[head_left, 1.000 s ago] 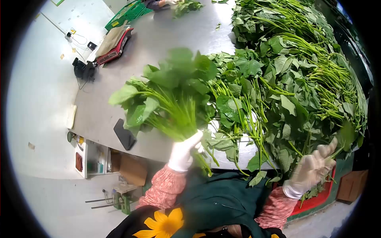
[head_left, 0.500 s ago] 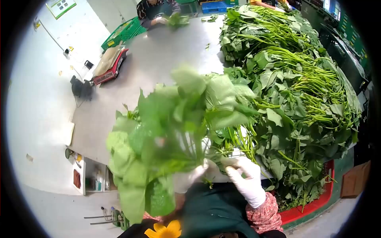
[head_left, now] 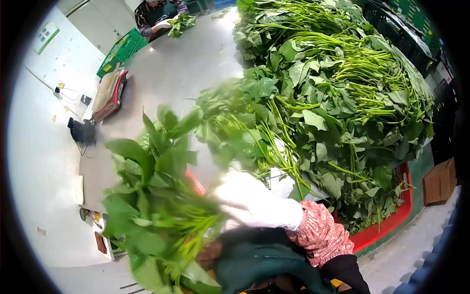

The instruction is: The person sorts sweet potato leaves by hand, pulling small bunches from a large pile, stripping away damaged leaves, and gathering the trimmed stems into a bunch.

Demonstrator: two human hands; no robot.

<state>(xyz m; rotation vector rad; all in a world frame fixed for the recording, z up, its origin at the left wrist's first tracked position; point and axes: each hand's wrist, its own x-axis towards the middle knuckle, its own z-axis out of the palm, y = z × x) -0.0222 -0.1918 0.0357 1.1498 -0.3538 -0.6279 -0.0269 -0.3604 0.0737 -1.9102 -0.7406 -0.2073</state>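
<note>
A large bunch of leafy greens [head_left: 147, 196] with long green stems is held up at the lower left, its stem ends toward my body. My left hand [head_left: 229, 225] is at those stems, mostly hidden by the bunch and my other arm; only a little white glove shows. Across the front of my body reaches my right hand [head_left: 249, 201], white-gloved and smeared by motion, close to the stem ends. Its fingers are not clear. Just beyond its fingertips a narrow red piece [head_left: 196, 183] shows between the leaves; its kind cannot be made out.
A big heap of greens [head_left: 342, 88] covers the right side of the metal table [head_left: 186, 59]. A red crate [head_left: 404, 206] with greens stands below it. A red scale [head_left: 111, 95] and green crate [head_left: 122, 51] are at left. Opposite, a person [head_left: 159, 17] holds greens.
The bunch has moved left and down and tipped over. My right hand has swung left across my body toward the stems. The red piece has come into sight; the view has shifted.
</note>
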